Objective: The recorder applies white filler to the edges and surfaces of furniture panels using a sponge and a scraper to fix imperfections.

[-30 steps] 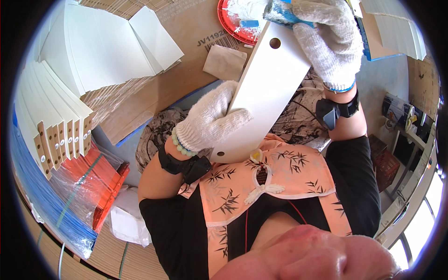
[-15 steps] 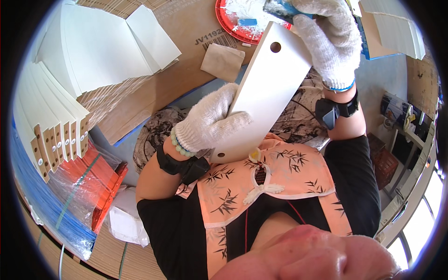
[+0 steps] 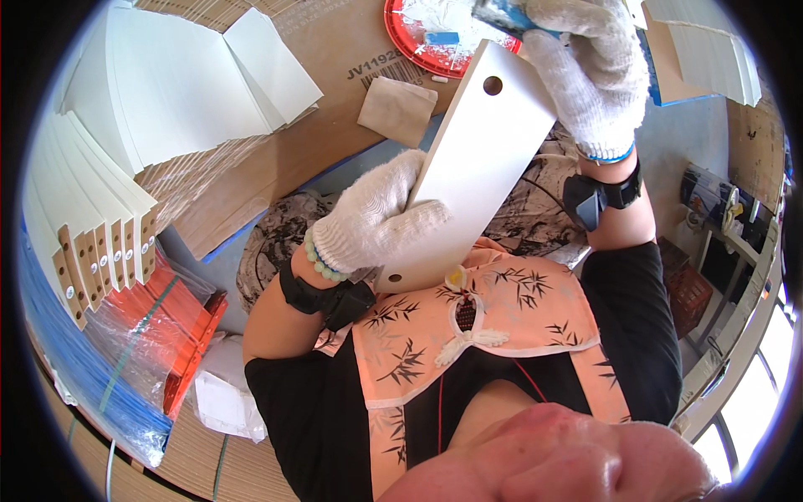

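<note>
Since a second ago the blue tool [image 3: 502, 17] has shifted upward, away from the upper end of the white panel [image 3: 477, 159], so that the panel's top corner now shows plainly, while the panel itself has hardly moved. The panel lies slanted through the middle of the frame, from top centre down to the peach apron [image 3: 539, 289], with a round hole near each end. The left hand [image 3: 376, 209], in a white knitted glove, is closed on the panel's left edge, its thumb laid over the face. The right hand [image 3: 590, 79], gloved alike, grips the white-smeared blue tool at the top of the frame; whether tool and panel touch, I cannot tell. Just left of the tool, at top centre, is a round red tray [image 3: 396, 46] smeared with white, a small blue block [image 3: 442, 38] lying in it. Below the tray a tan square sheet [image 3: 397, 109] rests on brown cardboard [image 3: 322, 71]. Large white boards [image 3: 184, 92] stand in the upper left, and narrower boards [image 3: 104, 180] with holed brown ends stand packed together at the left. A reddish crate [image 3: 690, 301] sits at the right of the frame
</note>
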`<state>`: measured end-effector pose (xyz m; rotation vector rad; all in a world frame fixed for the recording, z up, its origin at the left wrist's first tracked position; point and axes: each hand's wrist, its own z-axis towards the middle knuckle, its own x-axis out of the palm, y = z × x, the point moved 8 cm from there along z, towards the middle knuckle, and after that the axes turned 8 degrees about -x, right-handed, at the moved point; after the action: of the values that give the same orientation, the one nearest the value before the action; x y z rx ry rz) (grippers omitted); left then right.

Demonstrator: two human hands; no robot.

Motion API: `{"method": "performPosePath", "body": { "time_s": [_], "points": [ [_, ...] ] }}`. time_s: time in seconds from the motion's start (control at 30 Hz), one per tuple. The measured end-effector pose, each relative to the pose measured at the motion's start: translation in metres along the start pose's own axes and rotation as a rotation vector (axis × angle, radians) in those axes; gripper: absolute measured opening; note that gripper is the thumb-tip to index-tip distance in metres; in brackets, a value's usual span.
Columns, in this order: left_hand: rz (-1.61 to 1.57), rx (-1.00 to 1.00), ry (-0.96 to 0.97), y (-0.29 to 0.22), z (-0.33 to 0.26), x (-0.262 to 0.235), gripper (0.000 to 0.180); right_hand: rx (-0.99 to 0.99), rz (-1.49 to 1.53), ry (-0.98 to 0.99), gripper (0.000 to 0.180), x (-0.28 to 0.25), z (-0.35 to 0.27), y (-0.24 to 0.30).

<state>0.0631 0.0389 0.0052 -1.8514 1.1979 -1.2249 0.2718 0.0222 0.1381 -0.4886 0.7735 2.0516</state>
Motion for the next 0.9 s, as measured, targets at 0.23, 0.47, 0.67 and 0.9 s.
{"method": "performPosePath", "body": {
  "time_s": [0.23,0.47,0.67,0.9],
  "points": [
    [0.103,0.048,-0.070,-0.003,-0.003,0.001,0.060,-0.210,-0.006,0.113,0.022,0.000,0.015,0.030],
    [0.134,-0.022,0.009,-0.004,-0.003,0.004,0.060,-0.036,-0.063,0.102,0.023,0.000,0.007,0.016],
    [0.130,-0.032,-0.017,0.000,-0.003,0.001,0.057,0.071,0.071,0.043,0.017,-0.002,-0.002,-0.004],
    [0.113,-0.093,-0.010,0.006,-0.002,0.000,0.058,0.087,0.186,0.024,0.015,0.000,-0.002,0.002]
  ]
}}
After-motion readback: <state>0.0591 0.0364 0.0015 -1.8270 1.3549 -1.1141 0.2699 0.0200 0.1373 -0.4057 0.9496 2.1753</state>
